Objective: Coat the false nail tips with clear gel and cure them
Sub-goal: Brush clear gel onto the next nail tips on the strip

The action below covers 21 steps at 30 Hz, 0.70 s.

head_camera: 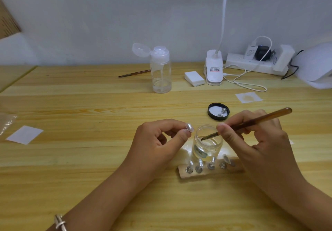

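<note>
My left hand (158,140) pinches a clear false nail tip (189,127) between thumb and forefinger, just left of the open glass jar of clear gel (206,145). My right hand (255,139) grips a brown brush (255,121) like a pen, and its bristle end dips into the mouth of the jar. In front of the jar lies a wooden holder (210,172) with several nail tips standing on small metal stands. The jar's black lid (218,111) lies upturned behind the jar with a metal stand in it.
A clear pump bottle (160,69) with its cap flipped open stands at the back, a second brush (134,73) beside it. Further right are a stack of white wipes (194,78), a white clip lamp (213,69), a power strip (255,64) and a white curing lamp (316,69). Paper squares (25,134) lie on the table.
</note>
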Available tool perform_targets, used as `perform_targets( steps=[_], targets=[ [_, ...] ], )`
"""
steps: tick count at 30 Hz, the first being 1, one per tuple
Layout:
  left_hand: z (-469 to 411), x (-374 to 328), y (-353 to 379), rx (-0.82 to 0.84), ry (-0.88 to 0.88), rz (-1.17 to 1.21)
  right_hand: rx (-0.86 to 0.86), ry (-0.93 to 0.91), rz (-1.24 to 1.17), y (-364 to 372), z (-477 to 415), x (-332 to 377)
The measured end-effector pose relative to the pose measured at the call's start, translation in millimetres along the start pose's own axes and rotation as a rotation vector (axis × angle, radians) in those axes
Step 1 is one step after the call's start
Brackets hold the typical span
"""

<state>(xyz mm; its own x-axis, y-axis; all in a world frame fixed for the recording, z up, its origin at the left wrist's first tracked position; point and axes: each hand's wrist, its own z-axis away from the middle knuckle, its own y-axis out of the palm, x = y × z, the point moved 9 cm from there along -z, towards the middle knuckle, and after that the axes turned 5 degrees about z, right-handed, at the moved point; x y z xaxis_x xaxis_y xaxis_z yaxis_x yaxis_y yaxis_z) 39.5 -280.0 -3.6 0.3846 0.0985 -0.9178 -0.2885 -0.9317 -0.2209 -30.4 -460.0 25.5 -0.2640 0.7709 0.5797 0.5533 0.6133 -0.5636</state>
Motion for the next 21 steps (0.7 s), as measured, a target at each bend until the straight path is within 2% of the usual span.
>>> perform_targets(
  steps=[13,21],
  targets=[
    [-0.3,-0.4,0.1,0.001,0.008,-0.005,-0.025,-0.007,0.015,-2.2,0.6,-2.5],
    [0.4,0.5,-0.6,-0.009,-0.001,0.0,-0.095,0.054,-0.175,-14.5,0.7,-3.8]
  ],
)
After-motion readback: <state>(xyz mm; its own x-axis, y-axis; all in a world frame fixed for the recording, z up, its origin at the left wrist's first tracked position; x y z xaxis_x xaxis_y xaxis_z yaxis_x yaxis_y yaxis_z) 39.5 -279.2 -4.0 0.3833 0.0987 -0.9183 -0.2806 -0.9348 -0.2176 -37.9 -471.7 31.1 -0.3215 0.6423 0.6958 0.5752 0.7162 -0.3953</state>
